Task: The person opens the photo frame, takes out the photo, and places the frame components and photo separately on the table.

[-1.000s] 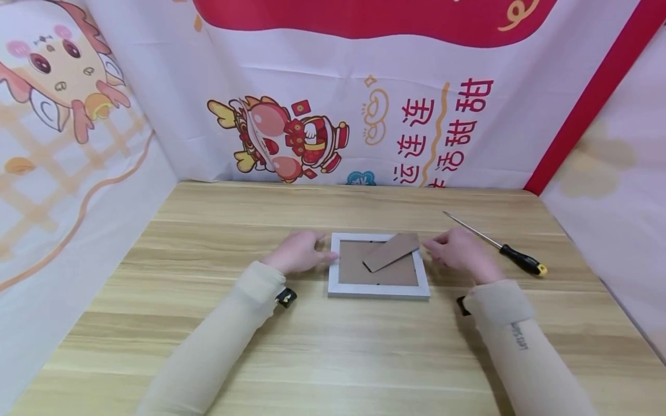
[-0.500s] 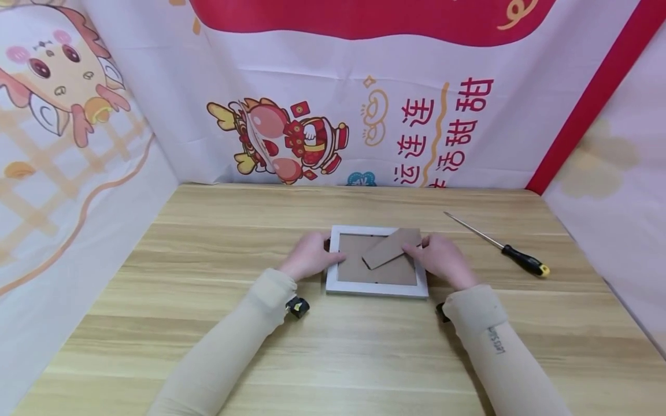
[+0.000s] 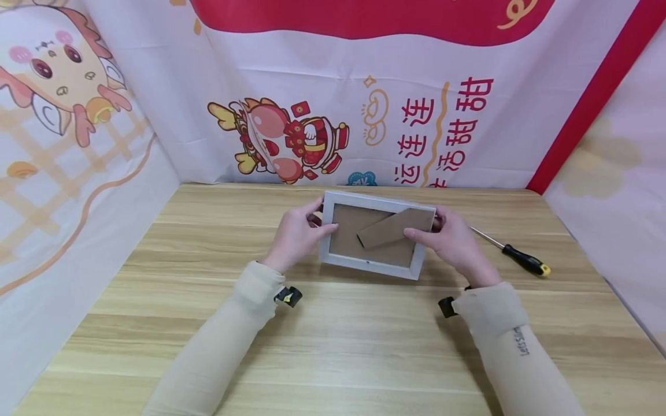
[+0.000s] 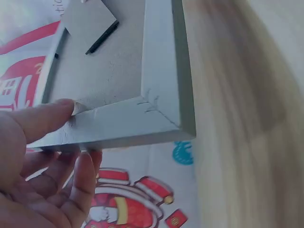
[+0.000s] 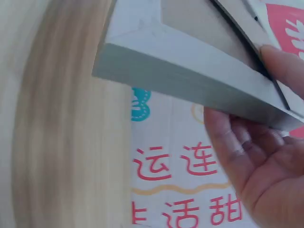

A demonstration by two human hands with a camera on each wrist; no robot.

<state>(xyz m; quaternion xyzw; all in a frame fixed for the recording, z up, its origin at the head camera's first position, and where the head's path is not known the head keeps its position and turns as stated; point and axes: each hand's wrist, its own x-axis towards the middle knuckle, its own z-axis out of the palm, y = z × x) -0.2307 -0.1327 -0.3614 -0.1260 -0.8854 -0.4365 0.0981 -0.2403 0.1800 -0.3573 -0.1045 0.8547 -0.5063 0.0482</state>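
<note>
A white picture frame (image 3: 370, 263) is lifted off the wooden table (image 3: 333, 346), its brown cardboard back (image 3: 343, 234) facing me and its fold-out stand (image 3: 395, 227) lying across it. My left hand (image 3: 298, 234) grips the frame's left side, thumb on the back and fingers underneath. My right hand (image 3: 448, 240) grips the right side, thumb on the stand. In the left wrist view the frame (image 4: 156, 95) rests between thumb and fingers of my left hand (image 4: 42, 156). The right wrist view shows the frame's edge (image 5: 180, 71) pinched by my right hand (image 5: 266, 156).
A screwdriver (image 3: 512, 251) with a black and yellow handle lies on the table to the right of my right hand. Printed cloth walls (image 3: 364, 104) enclose the table at the back and on both sides.
Both hands closed in from the sides, took hold of the frame and raised it off the table, tilting it towards me. The screwdriver stayed put.
</note>
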